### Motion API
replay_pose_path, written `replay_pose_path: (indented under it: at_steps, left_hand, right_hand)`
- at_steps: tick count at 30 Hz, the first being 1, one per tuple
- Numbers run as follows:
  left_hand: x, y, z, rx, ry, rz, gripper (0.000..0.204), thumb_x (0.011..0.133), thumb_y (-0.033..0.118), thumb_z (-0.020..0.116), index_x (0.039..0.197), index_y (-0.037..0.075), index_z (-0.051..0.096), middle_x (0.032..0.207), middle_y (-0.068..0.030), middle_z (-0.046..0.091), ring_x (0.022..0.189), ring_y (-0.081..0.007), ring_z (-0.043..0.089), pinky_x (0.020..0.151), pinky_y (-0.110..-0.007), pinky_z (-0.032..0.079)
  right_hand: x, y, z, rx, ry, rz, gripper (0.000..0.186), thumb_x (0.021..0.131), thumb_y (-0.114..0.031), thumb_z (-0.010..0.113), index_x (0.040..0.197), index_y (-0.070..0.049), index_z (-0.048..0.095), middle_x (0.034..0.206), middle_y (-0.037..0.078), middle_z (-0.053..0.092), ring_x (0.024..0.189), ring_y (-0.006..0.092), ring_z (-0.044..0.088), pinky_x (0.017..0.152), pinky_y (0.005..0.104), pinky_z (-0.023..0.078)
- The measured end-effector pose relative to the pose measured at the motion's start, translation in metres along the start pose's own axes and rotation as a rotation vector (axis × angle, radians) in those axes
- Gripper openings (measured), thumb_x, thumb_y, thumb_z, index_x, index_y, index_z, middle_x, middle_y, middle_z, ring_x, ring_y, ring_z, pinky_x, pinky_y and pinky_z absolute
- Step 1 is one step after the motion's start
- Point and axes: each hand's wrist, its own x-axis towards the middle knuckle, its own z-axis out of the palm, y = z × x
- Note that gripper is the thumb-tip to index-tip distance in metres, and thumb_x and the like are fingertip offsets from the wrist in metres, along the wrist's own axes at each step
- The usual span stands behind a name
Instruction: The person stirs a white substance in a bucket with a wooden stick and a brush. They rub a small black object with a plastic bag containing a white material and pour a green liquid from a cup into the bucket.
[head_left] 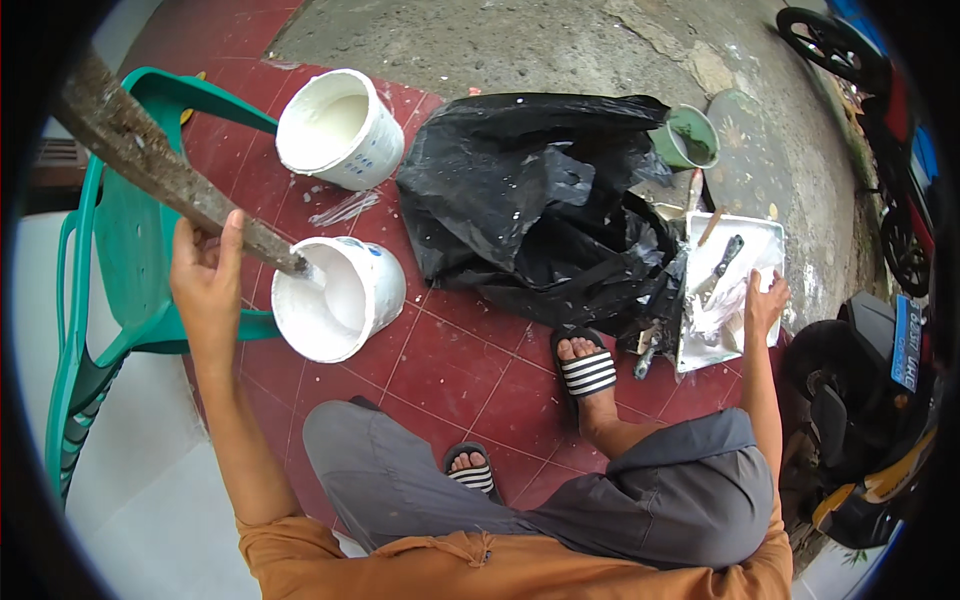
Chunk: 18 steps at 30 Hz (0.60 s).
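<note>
My left hand (208, 260) grips a long, stained wooden stick (160, 160). The stick slants down into a bucket of white paint or liquid (365, 300), with its lower end whitened. My right hand (768, 292) reaches into the right part of a white tray (700, 345), fingers bent and apart, touching it or its contents. In the tray lie a dark-handled tool (726, 258), a brown stick (710, 228) and whitish smears. A brush handle (695, 185) stands up at its back edge.
A second white bucket (370, 150) sits behind, beside crumpled black plastic (500, 200). A small green bucket (690, 135) is at the back right. A green plastic chair (130, 250) is on my left. Motorbikes (840, 380) line the right. My sandaled feet rest on red tiles (450, 370).
</note>
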Motion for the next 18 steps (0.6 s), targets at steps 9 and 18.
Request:
replay_pose_path:
  at_steps: [9,18]
  left_hand:
    - [-0.006,-0.062,-0.012,-0.005,0.010,-0.061,0.036,0.101,0.024,0.066,0.123,-0.003,0.056,0.105,-0.0079,0.061,0.095,-0.0127,0.060,0.081,-0.028,0.055]
    - [0.003,-0.073,-0.017,0.036,0.061,-0.084,0.042,0.101,0.032,0.066,0.123,-0.003,0.061,0.107,-0.0077,0.064,0.094,-0.0129,0.060,0.079,-0.027,0.051]
  right_hand:
    - [0.013,-0.020,-0.016,0.308,0.158,-0.085,0.035,0.096,-0.024,0.061,0.119,0.002,0.061,0.116,0.019,0.058,0.115,0.0332,0.055,0.102,0.0425,0.043]
    - [0.000,0.062,-0.063,0.052,0.091,0.116,0.035,0.097,-0.032,0.057,0.110,-0.001,0.066,0.115,0.018,0.065,0.108,0.0333,0.063,0.096,0.0438,0.048]
